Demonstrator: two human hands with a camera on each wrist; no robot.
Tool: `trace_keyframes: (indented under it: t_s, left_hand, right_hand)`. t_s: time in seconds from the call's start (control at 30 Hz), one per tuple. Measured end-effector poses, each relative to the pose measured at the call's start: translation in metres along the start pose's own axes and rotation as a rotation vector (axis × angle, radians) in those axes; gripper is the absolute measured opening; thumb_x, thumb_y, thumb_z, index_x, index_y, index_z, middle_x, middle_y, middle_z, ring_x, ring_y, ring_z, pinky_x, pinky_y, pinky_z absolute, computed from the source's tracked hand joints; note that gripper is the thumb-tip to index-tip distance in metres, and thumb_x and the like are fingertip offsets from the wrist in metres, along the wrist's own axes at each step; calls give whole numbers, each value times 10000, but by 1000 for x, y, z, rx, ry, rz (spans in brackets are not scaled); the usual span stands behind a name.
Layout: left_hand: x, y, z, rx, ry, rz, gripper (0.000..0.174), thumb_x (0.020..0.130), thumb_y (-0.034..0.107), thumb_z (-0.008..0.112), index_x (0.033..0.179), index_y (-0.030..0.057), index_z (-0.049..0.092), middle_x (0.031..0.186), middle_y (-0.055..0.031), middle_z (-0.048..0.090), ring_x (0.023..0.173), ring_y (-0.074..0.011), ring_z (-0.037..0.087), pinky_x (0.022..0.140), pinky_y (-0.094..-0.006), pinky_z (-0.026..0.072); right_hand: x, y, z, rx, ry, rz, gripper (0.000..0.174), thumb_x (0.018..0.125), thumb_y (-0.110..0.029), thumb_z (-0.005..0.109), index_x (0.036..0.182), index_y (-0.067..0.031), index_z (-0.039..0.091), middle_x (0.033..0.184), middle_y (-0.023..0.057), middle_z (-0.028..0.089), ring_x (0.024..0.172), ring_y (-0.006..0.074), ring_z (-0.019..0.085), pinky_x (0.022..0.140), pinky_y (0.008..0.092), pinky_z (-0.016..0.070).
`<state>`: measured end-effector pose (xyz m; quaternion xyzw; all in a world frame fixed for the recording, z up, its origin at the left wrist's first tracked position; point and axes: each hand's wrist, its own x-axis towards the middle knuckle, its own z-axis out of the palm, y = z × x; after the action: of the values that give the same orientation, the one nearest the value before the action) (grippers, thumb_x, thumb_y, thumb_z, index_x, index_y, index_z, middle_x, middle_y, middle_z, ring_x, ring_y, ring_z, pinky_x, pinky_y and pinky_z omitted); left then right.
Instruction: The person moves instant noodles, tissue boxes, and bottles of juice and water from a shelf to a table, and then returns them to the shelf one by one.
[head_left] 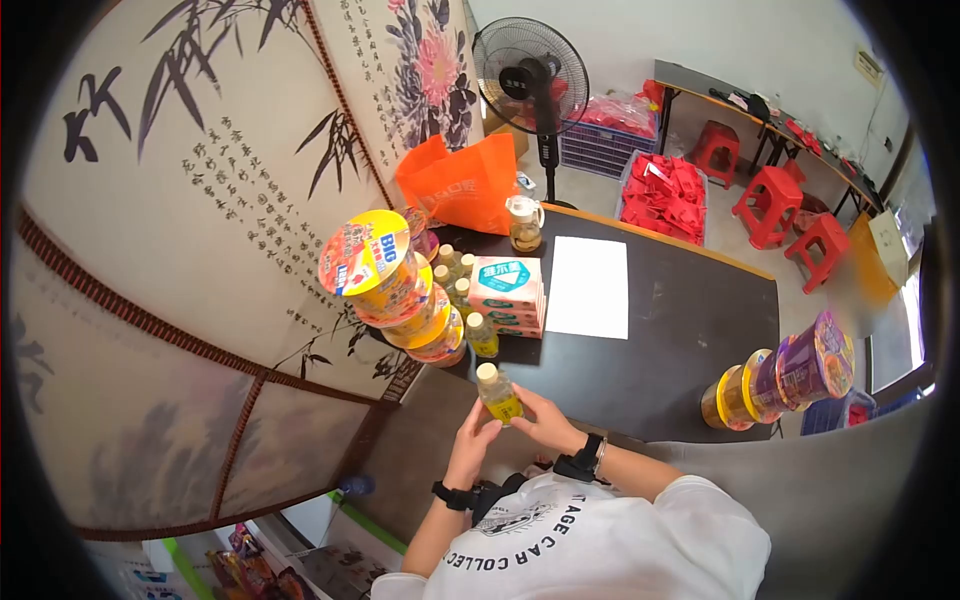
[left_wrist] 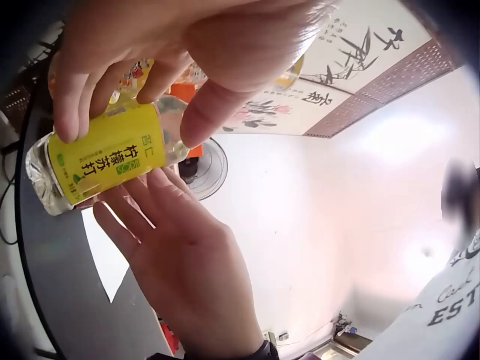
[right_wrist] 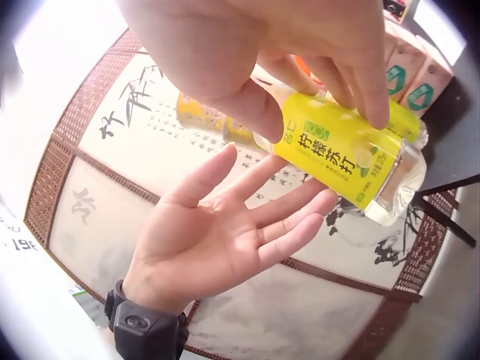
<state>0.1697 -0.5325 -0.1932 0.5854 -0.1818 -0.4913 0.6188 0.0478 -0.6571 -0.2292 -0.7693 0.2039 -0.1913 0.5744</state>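
Both hands hold one small clear bottle with a yellow label and a pale cap, in front of the person beside the table. In the left wrist view my left hand grips the bottle, thumb at one end and fingertips over the label. My right hand lies behind it there, its fingers reaching to the bottle's edge. The right wrist view has my right hand curled over the bottle with thumb and fingers. Spread fingers of the left hand overlap the label's edge.
Several like bottles stand near stacked pink boxes on the dark table. Tall stacks of instant noodle tubs rise at left, more tubs at right. A white sheet, a pitcher and an orange bag lie beyond.
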Motion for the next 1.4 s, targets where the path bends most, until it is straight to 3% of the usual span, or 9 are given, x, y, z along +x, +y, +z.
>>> trace_keyframes:
  t_s: [0.07,0.13,0.33,0.43,0.6,1.03,1.23,1.3,1.4]
  left_hand:
    - [21,-7,1,20,-22,-40,616,852,36,560,1406,27,293,1296,-95,460,1082,-134,482,885,-251,403]
    - [43,-14,-3,46,-110,-71,597,876,63,550,1416,85,295,1307,-54,456,1099,-93,452,858,-223,384]
    - [104,-32,-9,-60,-212,-123,582,874,29,534,1408,56,303,1347,-73,415,1178,-146,423,944,-264,356]
    - [131,-38,-12,-145,-258,-113,566,876,8,517,1399,14,298,1366,-86,390,1209,-169,410,991,-289,340]
    - [160,-34,-19,-256,-297,-134,508,873,-8,503,1353,-42,338,1327,-106,424,1205,-180,430,1006,-281,339]
    - [174,-29,-23,-291,-191,-165,340,860,9,517,1187,-79,491,1170,-92,540,1077,-156,505,928,-264,381]
    - [157,-25,-39,-122,-98,-271,395,866,71,568,1224,-70,477,1137,-91,553,1034,-153,533,879,-268,425]
    - [141,-21,-47,-89,-60,-214,417,865,93,586,1233,-67,473,1134,-95,556,1016,-157,548,867,-271,441]
    - [110,-8,-58,-67,0,-167,411,864,109,597,1230,-44,489,1149,-92,560,1013,-156,556,865,-265,446]
  right_hand:
    - [3,14,-7,60,18,64,677,785,-101,640,1366,26,315,1324,228,438,1219,286,457,979,328,387]
    - [7,26,-9,80,66,107,678,787,-86,635,1374,11,312,1245,208,507,1122,246,528,921,313,428]
    - [35,45,-16,58,117,238,748,779,-25,621,1419,-61,235,1032,142,580,870,182,573,787,294,468]
    - [52,48,-20,21,99,295,777,781,-9,611,1432,-79,191,1043,139,582,904,178,576,799,297,467]
    - [76,44,-23,105,74,277,799,766,23,615,1412,-78,156,1254,162,468,1119,226,502,920,306,410]
    - [94,76,-14,57,89,180,808,747,-51,668,1395,-73,186,1267,202,460,1142,313,487,951,368,396]
    - [80,49,-25,-111,0,348,695,768,-152,674,1351,-25,317,1218,210,520,1077,323,548,877,367,456]
    - [69,64,-25,-166,-63,372,550,810,-203,657,1267,28,456,1130,188,593,1002,251,599,834,331,480]
    - [58,60,-27,-140,-159,351,441,830,-200,637,1191,33,535,1107,171,616,952,244,620,823,323,485]
